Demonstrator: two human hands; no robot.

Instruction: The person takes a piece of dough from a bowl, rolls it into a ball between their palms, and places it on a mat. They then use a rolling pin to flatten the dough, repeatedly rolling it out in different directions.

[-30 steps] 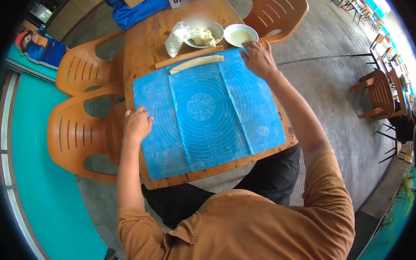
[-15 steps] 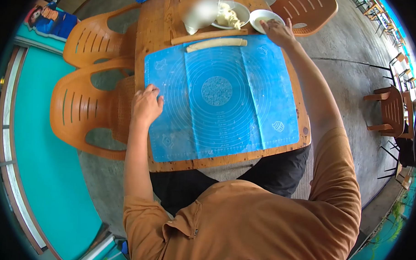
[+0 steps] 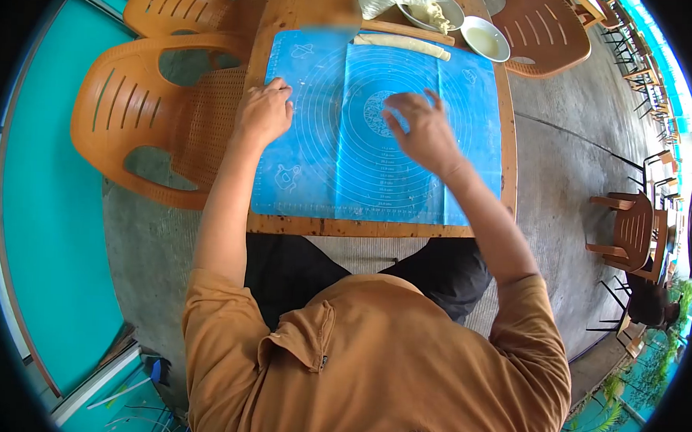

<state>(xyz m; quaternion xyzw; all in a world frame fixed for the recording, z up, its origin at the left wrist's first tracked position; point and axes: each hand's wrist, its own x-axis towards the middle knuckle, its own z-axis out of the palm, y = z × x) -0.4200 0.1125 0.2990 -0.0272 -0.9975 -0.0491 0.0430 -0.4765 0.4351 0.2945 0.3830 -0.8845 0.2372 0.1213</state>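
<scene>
A blue mat point(image 3: 309, 169) with printed circles lies on the wooden table point(image 3: 300, 226). My left hand point(image 3: 266, 113) rests at the mat's left edge, fingers loosely curled; whether it pinches anything cannot be made out. Over the middle of the mat, my right hand point(image 3: 421, 127) is slightly blurred, its fingers apart and holding nothing. A rolled length of dough point(image 3: 401, 45) lies across the mat's far edge, with a wooden rolling pin point(image 3: 413, 32) just behind it. The white bowl point(image 3: 485, 39) at the far right holds a pale liquid.
Another bowl point(image 3: 453, 19) at the back holds pale dough point(image 3: 431, 12), beside a plastic bag point(image 3: 376, 2). Orange chairs stand left of the table point(image 3: 136, 121) and at its far right point(image 3: 543, 29). More chairs point(image 3: 631, 230) are farther right.
My right hand has moved from the white bowl back toward me, over the mat's middle. The view has shifted, and my left hand remains at the mat's left edge.
</scene>
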